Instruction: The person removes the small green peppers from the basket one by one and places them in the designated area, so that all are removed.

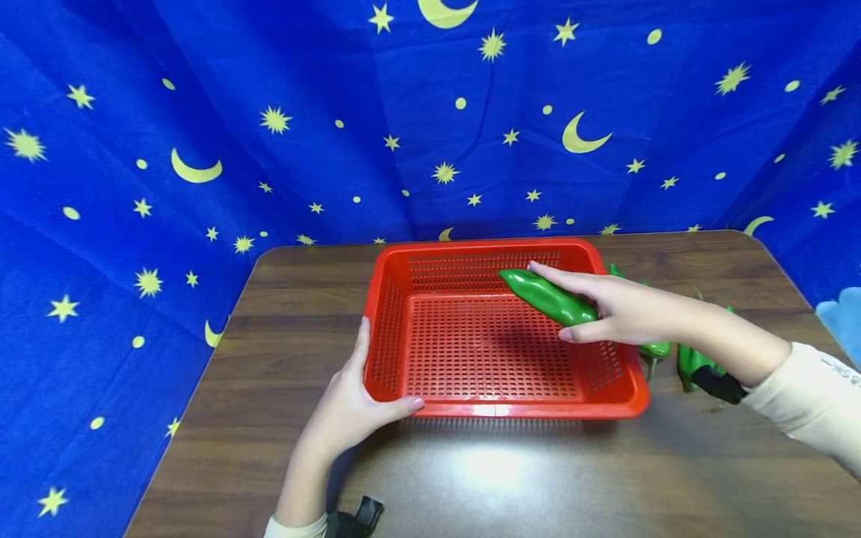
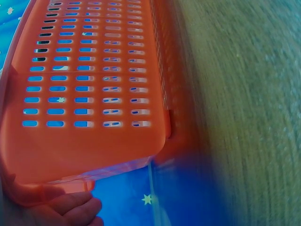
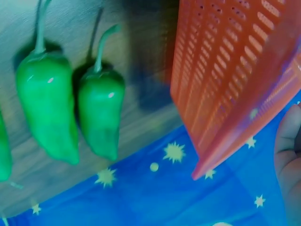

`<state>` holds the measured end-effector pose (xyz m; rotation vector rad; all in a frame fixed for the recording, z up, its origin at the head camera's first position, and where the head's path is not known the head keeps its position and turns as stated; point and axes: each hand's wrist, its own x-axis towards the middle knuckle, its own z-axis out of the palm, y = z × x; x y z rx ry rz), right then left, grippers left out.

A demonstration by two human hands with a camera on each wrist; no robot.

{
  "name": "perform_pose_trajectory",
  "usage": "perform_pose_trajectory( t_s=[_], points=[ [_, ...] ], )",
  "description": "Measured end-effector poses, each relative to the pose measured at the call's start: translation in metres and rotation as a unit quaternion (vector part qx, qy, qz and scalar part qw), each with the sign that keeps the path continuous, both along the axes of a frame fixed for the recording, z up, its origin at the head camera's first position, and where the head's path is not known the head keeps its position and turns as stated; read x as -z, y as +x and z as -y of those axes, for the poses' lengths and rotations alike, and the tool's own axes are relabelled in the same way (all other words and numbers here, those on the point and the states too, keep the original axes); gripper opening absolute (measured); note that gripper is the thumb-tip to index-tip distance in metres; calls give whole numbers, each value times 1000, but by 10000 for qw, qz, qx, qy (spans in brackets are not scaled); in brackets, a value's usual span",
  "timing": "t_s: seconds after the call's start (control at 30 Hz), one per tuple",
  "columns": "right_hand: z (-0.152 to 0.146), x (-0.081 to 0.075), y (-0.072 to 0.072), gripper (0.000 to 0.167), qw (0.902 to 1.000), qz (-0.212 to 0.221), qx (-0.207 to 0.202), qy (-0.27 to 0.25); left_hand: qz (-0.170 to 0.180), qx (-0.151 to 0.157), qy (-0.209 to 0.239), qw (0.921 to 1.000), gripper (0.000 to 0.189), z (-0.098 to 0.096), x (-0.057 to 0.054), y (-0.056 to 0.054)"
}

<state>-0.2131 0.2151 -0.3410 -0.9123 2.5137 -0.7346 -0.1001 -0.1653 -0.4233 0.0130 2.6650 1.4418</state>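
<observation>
A red plastic basket [image 1: 525,409] with slotted walls sits on the wooden table. My left hand [image 1: 350,411] grips its near left corner, thumb over the front rim and fingers along the outer left side. In the left wrist view, the fingers of the left hand [image 2: 75,209] curl by the rim. Over the basket's right part, my right hand [image 1: 625,306] holds a shiny green pepper [image 1: 548,297] between thumb and fingers, its tip pointing left. The right wrist view shows only part of the right hand [image 3: 289,155]; the held pepper is out of sight there.
Several more green peppers lie right of the basket, partly hidden under the right forearm. Two with stems, a larger pepper [image 3: 47,108] and a smaller pepper [image 3: 101,113], lie side by side. A blue star-and-moon cloth [image 1: 377,134] hangs behind the table [image 1: 296,299].
</observation>
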Motion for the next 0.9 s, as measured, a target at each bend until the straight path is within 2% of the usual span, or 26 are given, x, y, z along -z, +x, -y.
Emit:
perform_pose_trajectory(
  t_s=[0.27,0.53,0.73,0.9],
  points=[
    [-32,-13,13,90,9994,-190,286,-66,10,-28,-35,10000,135,-1,-3,1],
    [-72,-14,25,91,9981,269,539,-111,-53,-46,-193,9998,136,-1,-5,2],
    [-94,-11,22,91,9961,-224,631,567,-25,-61,-248,9997,136,0,-4,2],
    [-109,-7,14,91,9953,-228,779,523,-30,-58,-329,9994,135,0,-5,2]
  ],
)
